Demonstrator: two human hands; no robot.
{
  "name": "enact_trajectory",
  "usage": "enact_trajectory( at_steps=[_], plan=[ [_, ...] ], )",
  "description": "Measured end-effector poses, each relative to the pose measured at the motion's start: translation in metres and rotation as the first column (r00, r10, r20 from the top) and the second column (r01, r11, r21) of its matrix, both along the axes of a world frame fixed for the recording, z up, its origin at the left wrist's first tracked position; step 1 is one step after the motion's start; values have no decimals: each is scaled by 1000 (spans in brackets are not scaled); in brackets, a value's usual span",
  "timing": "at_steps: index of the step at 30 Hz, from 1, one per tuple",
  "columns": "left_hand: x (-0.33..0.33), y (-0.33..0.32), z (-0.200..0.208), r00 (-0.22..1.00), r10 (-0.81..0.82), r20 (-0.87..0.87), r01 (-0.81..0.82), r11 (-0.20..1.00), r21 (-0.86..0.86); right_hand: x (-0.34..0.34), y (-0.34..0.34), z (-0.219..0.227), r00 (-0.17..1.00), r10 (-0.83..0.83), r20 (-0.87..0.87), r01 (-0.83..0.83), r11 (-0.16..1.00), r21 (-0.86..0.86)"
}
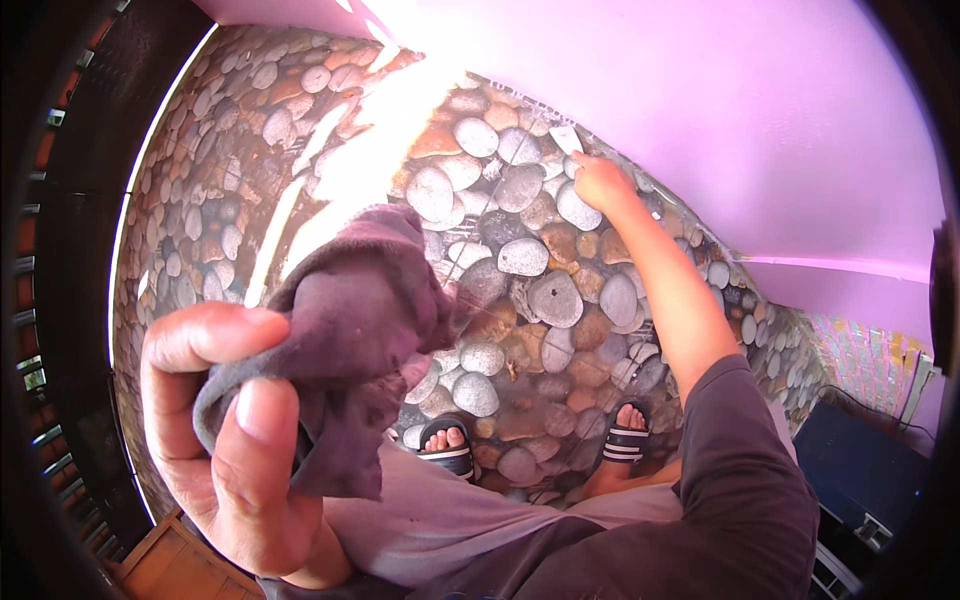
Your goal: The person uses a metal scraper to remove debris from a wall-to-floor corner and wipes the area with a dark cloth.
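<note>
Close up at the left, my left hand [235, 420] pinches a crumpled dark grey cloth [350, 300] between thumb and fingers. The cloth hangs in folds and hides part of the floor behind it. My right arm stretches far forward, and my right hand [603, 183] is closed at the foot of the pink wall. A small flat white piece [566, 138] sticks out past its fingertips; its exact kind is too small to tell. Underneath is a floor [555, 300] with a pebble pattern.
A pale pink wall [760, 140] runs along the right. Bright sunlight covers the floor ahead. My feet in striped slippers [626, 443] stand below. At the lower right is a dark blue box-like thing [860, 465] with a cable; a wooden piece [180, 565] is at the lower left.
</note>
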State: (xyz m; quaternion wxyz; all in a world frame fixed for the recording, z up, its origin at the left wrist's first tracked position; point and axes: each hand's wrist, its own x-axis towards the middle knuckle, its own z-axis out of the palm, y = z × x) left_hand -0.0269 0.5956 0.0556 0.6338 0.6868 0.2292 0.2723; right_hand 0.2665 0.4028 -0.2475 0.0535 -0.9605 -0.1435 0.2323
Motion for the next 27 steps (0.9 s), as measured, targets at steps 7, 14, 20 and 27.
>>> enact_trajectory(
  at_steps=[7,14,20,27],
  plan=[
    [4,-8,3,993,-79,-84,80,997,9,-19,92,-6,997,-68,-30,72,985,158],
    [-2,-1,-1,1000,-28,0,28,1000,-13,-40,49,4,994,-104,-44,107,992,70],
    [1,-8,1,998,-22,-53,23,1000,13,-1,78,8,965,-186,-184,200,978,62],
    [7,-13,9,998,45,-51,-50,994,-96,10,96,-9,948,-177,-263,211,972,105]
  ],
)
